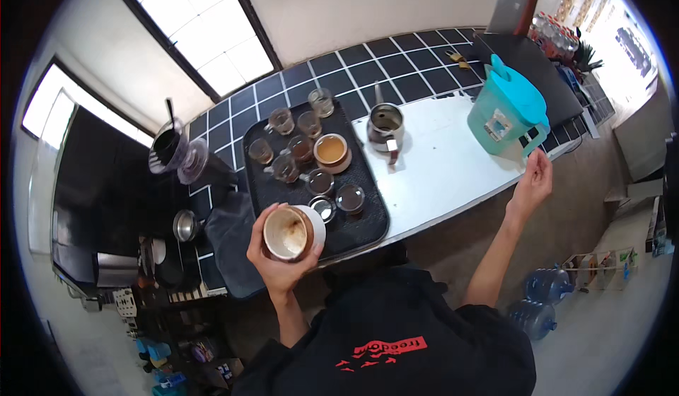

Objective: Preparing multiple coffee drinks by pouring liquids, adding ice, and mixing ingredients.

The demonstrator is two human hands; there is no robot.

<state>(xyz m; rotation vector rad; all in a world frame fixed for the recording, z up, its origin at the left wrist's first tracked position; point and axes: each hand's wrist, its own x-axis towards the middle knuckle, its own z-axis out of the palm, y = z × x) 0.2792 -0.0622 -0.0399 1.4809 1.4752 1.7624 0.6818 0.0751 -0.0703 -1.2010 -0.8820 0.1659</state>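
My left hand [281, 267] is closed around a cup [290, 234], tilted so that its pale inside with brown stains shows. It is held over the near edge of a black tray [375, 219]. My right hand [532, 184] is raised at the lower end of the handle of a turquoise pitcher [488, 123]. Its fingers are loosely curled with nothing visible in them; whether they touch the handle I cannot tell. On the tray stand several small glass cups [350, 198], some with dark liquid, and a brown cup [332, 153] of amber liquid.
A metal pot [385, 128] stands on the white counter [438, 176] between tray and pitcher. Left of the tray are a dark cloth [237, 244], a metal bowl [186, 225] and a grinder-like appliance [170, 148]. Large blue water bottles [537, 304] are low at the right.
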